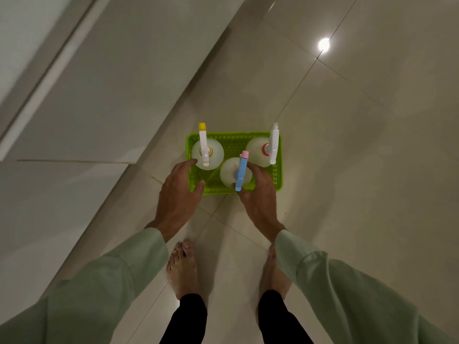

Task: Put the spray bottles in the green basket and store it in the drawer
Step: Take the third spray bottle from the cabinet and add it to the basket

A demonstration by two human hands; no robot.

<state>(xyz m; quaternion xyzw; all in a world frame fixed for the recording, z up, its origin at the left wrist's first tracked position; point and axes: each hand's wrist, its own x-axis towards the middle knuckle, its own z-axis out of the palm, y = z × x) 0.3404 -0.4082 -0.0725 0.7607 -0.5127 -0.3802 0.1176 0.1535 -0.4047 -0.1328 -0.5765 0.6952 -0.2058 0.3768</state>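
A green basket stands on the tiled floor in front of my feet. Three clear spray bottles stand upright in it. One with a white head and yellow nozzle is at the far left. One with a white head and red collar is at the far right. One with a blue head and pink nozzle is at the near middle. My right hand wraps around the blue-headed bottle, thumb on its near side and fingers on its far side. My left hand hovers with spread fingers over the basket's near left corner.
White cabinet fronts with a long handle strip run along the left, slanting from the bottom left to the top middle. Glossy beige floor tiles spread to the right and reflect a ceiling light. My bare feet stand just behind the basket.
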